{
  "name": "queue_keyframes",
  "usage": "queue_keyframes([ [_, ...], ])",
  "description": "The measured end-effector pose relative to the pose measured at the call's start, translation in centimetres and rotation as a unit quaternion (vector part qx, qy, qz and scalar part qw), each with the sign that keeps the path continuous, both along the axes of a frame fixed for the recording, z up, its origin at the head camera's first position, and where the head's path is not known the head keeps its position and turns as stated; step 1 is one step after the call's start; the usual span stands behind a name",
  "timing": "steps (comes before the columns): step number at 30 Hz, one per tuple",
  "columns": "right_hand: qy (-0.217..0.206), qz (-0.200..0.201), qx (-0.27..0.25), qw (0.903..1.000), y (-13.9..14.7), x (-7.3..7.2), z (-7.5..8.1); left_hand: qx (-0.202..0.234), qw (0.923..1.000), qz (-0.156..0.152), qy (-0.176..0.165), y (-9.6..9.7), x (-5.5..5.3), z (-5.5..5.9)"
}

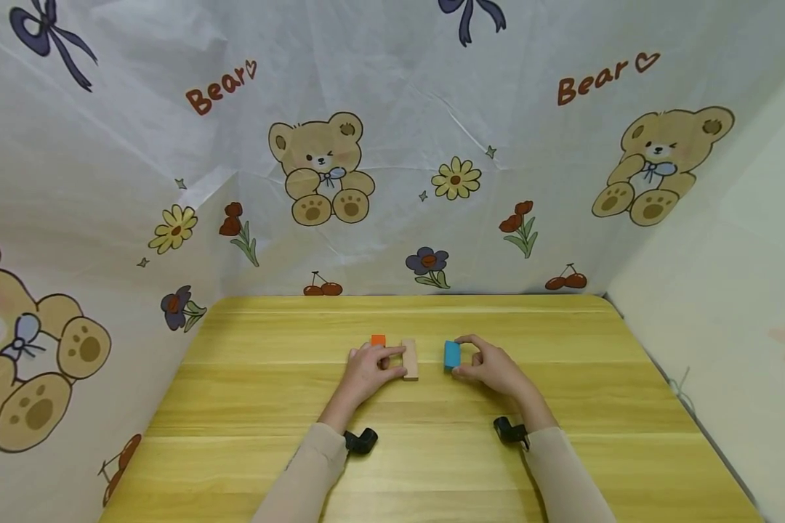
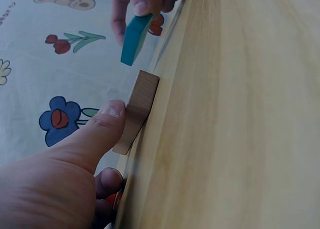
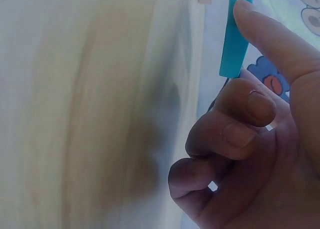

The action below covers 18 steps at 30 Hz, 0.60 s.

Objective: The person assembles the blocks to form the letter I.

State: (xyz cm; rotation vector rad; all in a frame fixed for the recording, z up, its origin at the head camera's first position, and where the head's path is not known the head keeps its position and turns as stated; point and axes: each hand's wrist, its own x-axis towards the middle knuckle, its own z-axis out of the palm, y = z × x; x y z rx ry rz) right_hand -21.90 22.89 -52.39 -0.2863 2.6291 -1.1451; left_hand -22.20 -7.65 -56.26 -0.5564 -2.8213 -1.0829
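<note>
My left hand [image 1: 366, 369] reaches to a plain wooden block [image 1: 409, 359] lying lengthwise on the table. Its thumb and index fingertips meet the block's left edge; in the left wrist view the thumb [image 2: 102, 124] overlaps the block's corner. Just beyond the left knuckles shows an orange block [image 1: 379, 340], partly hidden by that hand. To the right of the wooden block, my right hand [image 1: 493, 369] pinches a blue block [image 1: 452, 355] between thumb and index finger. In the right wrist view the thumb lies on the blue block's end [image 3: 234, 51], the other fingers curled below.
The wooden table [image 1: 432, 465] ends at the back against a white sheet [image 1: 392, 94] printed with bears and flowers. Pale sheet also hangs at both sides. A small black camera [image 1: 363, 441] sits on the left wrist, another black camera [image 1: 509, 431] on the right.
</note>
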Motion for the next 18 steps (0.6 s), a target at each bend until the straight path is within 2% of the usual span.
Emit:
queue_keyframes([
  [18,0.028,0.019,0.003,0.9994,-1.5,1.9,2.1,-0.002,0.9999,0.006,-0.009,0.1,0.1,0.2],
])
